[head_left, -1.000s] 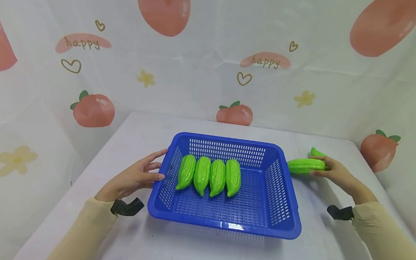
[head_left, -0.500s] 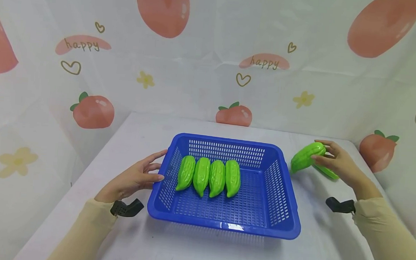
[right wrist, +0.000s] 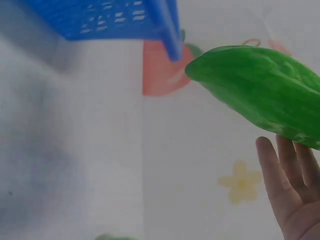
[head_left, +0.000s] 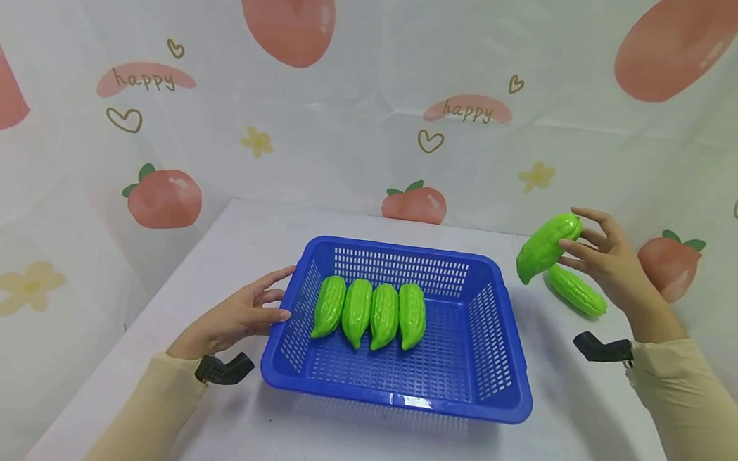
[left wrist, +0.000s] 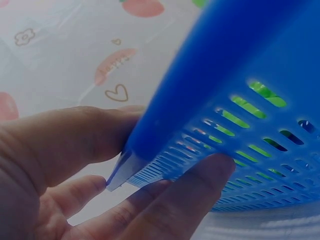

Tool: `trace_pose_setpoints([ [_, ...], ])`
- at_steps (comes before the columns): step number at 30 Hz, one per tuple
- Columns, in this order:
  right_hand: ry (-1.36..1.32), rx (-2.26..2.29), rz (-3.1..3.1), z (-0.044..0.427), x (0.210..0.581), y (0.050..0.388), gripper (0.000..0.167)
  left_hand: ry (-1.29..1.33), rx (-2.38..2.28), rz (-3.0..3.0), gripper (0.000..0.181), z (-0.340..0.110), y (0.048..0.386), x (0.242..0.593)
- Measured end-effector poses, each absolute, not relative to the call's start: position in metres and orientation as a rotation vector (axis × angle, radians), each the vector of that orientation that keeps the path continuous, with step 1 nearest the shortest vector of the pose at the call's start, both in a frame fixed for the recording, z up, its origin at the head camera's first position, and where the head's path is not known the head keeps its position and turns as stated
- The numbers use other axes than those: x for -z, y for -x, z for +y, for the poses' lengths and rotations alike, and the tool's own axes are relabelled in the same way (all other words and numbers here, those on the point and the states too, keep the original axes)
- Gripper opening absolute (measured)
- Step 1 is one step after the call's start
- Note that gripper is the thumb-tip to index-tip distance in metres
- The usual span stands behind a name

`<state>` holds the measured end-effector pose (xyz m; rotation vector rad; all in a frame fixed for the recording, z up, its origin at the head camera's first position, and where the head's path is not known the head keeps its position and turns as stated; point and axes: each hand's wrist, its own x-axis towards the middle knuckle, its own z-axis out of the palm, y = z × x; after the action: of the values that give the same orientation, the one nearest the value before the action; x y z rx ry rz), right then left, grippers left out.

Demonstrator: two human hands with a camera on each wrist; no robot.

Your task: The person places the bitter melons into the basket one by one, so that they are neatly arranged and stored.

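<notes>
My right hand [head_left: 608, 256] holds a bright green bitter melon [head_left: 542, 248] by one end, between thumb and fingers, tilted and raised off the table. In the right wrist view this bitter melon [right wrist: 260, 90] lies over the fingers [right wrist: 285, 180]; the thumb is out of sight. My left hand [head_left: 237, 317] grips the left rim of a blue plastic basket [head_left: 396, 401], thumb over the rim and fingers beneath, against the slotted wall [left wrist: 250, 145]. Several bitter melons [head_left: 357, 313] lie side by side in the basket's left half. Another bitter melon [head_left: 577, 291] lies on the table under my right hand.
The basket stands mid-table on a white tabletop [head_left: 330, 447]. A printed cloth backdrop [head_left: 335, 158] with fruit pictures rises behind and at both sides. Black wrist cameras [head_left: 224, 368] jut from both sleeves.
My right hand has lifted the bitter melon up from beside the basket's right rim and tilted it. The other bitter melon on the table has come into fuller view. My left hand stays put.
</notes>
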<state>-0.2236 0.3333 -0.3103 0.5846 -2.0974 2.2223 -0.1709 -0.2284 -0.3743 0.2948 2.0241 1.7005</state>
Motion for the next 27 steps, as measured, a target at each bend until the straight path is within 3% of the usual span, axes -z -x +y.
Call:
trace_pose_setpoints([
  [14,-0.629,-2.369,-1.982,0.286,0.283,0.214,0.05,-0.279,-1.71,2.008,0.085,-0.229,0.171,0.375],
  [27,-0.655,-2.341,-2.198,0.256,0.292,0.212,0.044,-0.29,-1.699,2.025,0.085,-0.229,0.17,0.374],
])
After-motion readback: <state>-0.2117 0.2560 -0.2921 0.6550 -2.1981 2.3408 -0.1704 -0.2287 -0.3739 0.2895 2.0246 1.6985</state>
